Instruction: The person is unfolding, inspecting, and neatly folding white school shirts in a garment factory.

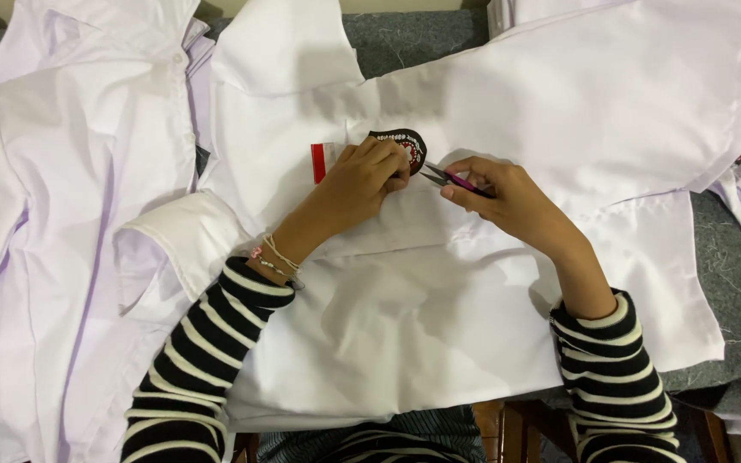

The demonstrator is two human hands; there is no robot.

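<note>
Left hand (pixel 362 176) pinches dark badge (pixel 407 144) on white shirt (pixel 439 291). Right hand (pixel 495 193) grips pink snips (pixel 446 178), blades just beside badge, between both hands.

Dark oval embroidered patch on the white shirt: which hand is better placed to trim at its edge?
Right hand, probably: it holds the small pink-handled snips, tips beside the patch. Left hand rests on the patch.
</note>
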